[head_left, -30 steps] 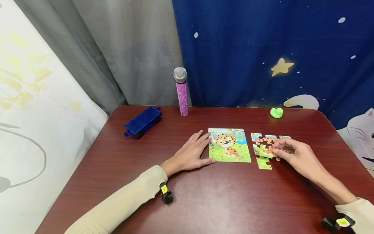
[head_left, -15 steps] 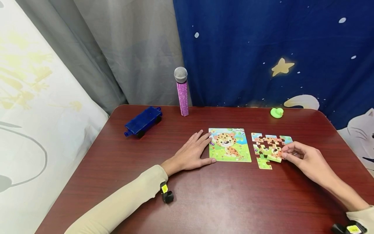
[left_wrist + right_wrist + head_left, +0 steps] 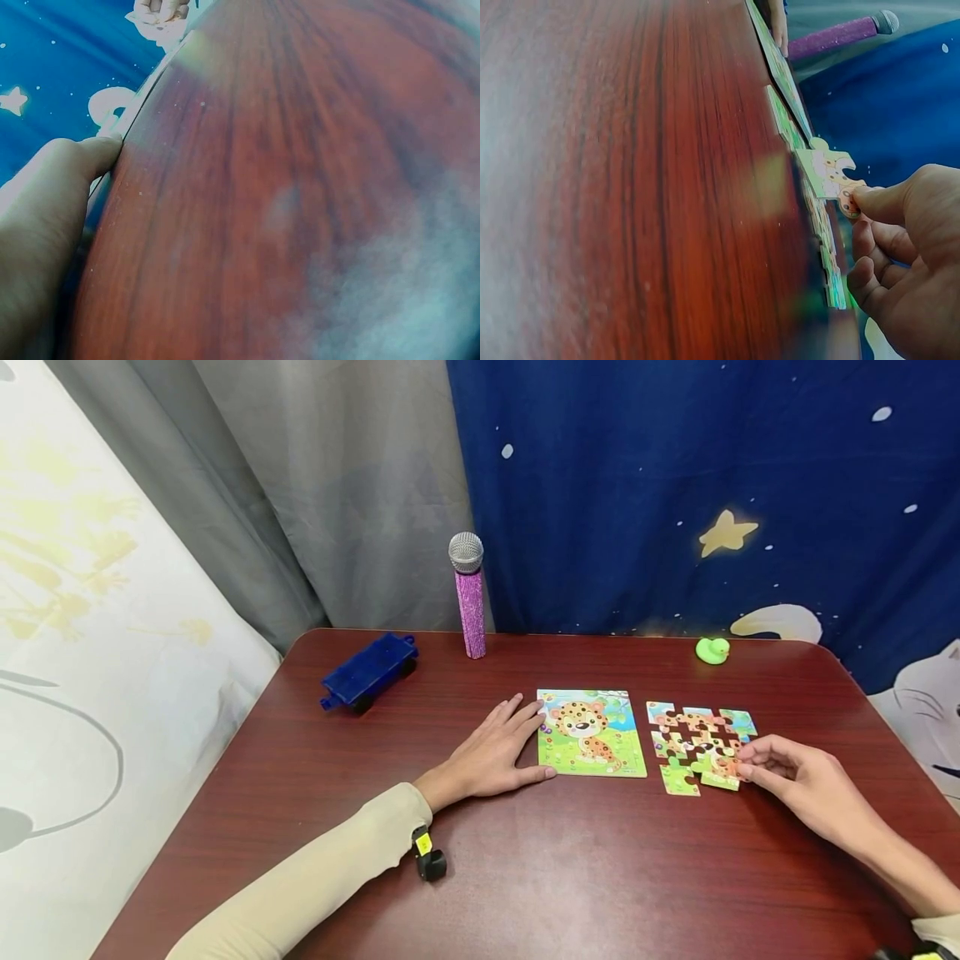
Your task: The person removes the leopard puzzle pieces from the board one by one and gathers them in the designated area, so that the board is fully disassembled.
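Between thumb and fingers, my right hand [image 3: 806, 785] pinches a jigsaw piece [image 3: 720, 770] with green ground and orange spotted fur. In the right wrist view this jigsaw piece [image 3: 829, 172] is tilted and raised above the other pieces. Loosely laid puzzle pieces [image 3: 680, 779] form rough rows under and around it, showing parts of a leopard. To their left lies a square leopard picture board [image 3: 592, 735]. My left hand [image 3: 483, 752] rests flat with spread fingers, its fingertips and thumb at the board's left edge.
A blue toy wagon [image 3: 371, 671] sits at the back left of the brown table [image 3: 525, 877]. A pink glittery microphone [image 3: 470, 610] stands upright near the back edge, by the curtains. Toward the back right is a green rubber duck [image 3: 712, 650].
My right hand has carried the jigsaw piece rightward and slightly nearer, from over the left part of the pieces to the gap at the lower middle. My left hand has stayed in place.
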A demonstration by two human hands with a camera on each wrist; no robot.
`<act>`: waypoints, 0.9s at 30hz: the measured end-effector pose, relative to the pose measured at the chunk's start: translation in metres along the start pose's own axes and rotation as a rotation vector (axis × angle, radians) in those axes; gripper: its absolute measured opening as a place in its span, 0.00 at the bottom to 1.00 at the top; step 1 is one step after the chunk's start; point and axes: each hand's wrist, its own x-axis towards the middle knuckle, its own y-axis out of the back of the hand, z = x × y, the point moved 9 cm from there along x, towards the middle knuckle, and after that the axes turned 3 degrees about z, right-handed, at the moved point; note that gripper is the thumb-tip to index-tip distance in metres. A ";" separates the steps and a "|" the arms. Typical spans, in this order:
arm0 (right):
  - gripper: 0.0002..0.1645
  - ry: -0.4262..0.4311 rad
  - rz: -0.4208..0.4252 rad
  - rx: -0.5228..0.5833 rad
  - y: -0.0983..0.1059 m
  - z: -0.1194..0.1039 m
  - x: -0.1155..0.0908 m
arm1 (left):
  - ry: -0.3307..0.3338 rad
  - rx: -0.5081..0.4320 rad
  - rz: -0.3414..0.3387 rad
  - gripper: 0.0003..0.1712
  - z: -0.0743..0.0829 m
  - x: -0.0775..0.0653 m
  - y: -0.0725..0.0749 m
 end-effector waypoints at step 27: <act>0.06 0.002 -0.079 -0.096 -0.012 0.010 -0.006 | -0.006 0.005 0.014 0.54 0.000 0.000 -0.001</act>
